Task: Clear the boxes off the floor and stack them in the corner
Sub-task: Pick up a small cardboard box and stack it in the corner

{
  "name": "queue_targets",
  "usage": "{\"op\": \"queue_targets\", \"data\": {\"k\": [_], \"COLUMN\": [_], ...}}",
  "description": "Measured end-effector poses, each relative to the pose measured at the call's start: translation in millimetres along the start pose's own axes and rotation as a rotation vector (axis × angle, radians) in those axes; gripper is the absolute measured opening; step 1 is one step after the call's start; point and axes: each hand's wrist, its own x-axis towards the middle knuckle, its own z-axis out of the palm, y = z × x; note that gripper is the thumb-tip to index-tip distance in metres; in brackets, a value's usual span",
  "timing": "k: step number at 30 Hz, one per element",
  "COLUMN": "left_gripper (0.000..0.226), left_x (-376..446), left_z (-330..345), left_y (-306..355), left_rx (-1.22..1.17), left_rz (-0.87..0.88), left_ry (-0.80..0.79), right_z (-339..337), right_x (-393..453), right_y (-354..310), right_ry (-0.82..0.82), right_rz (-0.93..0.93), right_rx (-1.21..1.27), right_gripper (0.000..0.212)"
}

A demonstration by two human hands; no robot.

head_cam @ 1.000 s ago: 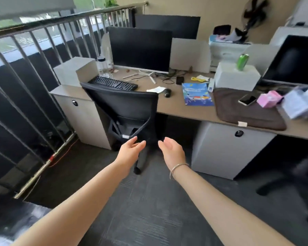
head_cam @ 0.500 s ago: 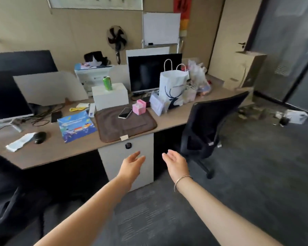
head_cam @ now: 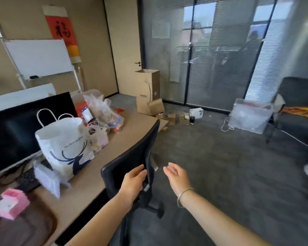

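A tall open cardboard box [head_cam: 148, 82] stands in the far corner by the door, on top of another carton. A medium box [head_cam: 156, 107] leans at its foot. Several small cardboard boxes [head_cam: 172, 118] and a white box [head_cam: 196, 113] lie scattered on the grey carpet in front of it. My left hand [head_cam: 134, 181] is stretched out, open and empty, in front of the black chair's back. My right hand [head_cam: 176, 175] is open and empty beside it, with a bracelet on the wrist. Both hands are far from the boxes.
A black office chair [head_cam: 130, 167] stands directly ahead against the desk [head_cam: 103, 166]. A white paper bag [head_cam: 66, 148], a monitor [head_cam: 25, 125] and plastic bags sit on the desk. A clear plastic bin [head_cam: 249, 115] and a dark sofa [head_cam: 299, 110] are at the right.
My view has swung to the right, from the desk with monitors to the corner with the boxes. Both hands stay raised, open and empty.
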Motion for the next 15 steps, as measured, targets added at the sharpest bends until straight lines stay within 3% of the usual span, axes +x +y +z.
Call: {"op": "queue_targets", "data": {"k": [5, 15], "left_gripper": [0.035, 0.045], "left_x": [122.6, 376.1], "left_z": [59.1, 203.4], "left_y": [33.4, 93.4], "left_rx": [0.032, 0.057], "left_rz": [-0.033, -0.083], "left_ry": [-0.123, -0.197], "right_z": [-39.0, -131.8], "right_x": [110.2, 388.5], "right_y": [3.9, 13.5], "right_ry": [0.180, 0.262], "right_rz": [0.066, 0.114], "right_rx": [0.046, -0.030], "right_gripper": [0.044, 0.036]}}
